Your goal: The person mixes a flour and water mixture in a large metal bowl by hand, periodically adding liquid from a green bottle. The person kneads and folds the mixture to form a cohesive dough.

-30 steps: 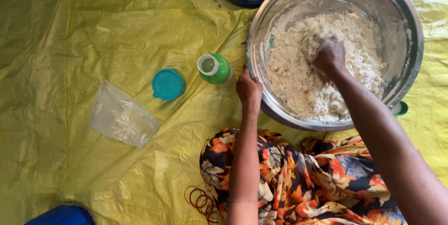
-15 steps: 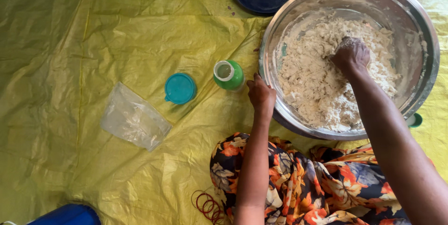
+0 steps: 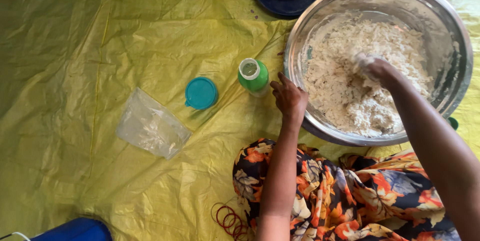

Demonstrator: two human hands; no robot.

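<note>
A wide steel bowl (image 3: 452,46) sits on a yellow plastic sheet (image 3: 100,46), holding a crumbly white dough (image 3: 350,96). The right hand (image 3: 372,68) is buried in the dough, fingers curled around a clump and dusted white. The left hand (image 3: 290,98) grips the bowl's near rim, steadying it. Just beside that hand stands an open green bottle (image 3: 254,76), with a teal lid (image 3: 201,93) and a clear plastic bag (image 3: 150,130) farther left. Red rubber bands (image 3: 230,218) lie near the flowered cloth (image 3: 340,196).
</note>
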